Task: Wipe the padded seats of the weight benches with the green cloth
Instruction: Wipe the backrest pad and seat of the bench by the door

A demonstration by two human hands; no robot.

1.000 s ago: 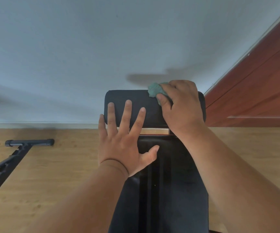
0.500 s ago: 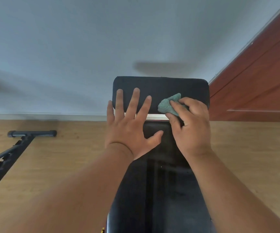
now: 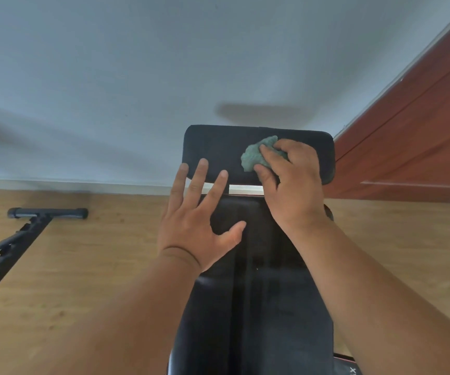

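your right hand (image 3: 290,182) works the green cloth (image 3: 256,155) on the far pad (image 3: 215,147) of the weight bench.

the cloth is bunched under your curled fingers and thumb, pressed onto the right half of that pad. your left hand (image 3: 199,217) lies spread wide, fingertips (image 3: 203,163) on the pad's near edge, palm over the gap to the long near pad (image 3: 267,307). a black floor bar (image 3: 48,213) lies far left on the wood floor (image 3: 83,266).

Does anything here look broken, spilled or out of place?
Nothing stands out. The right hand grips a crumpled green cloth on the black padded bench pad; the left hand lies flat, fingers spread. A black metal frame rests on the wooden floor.
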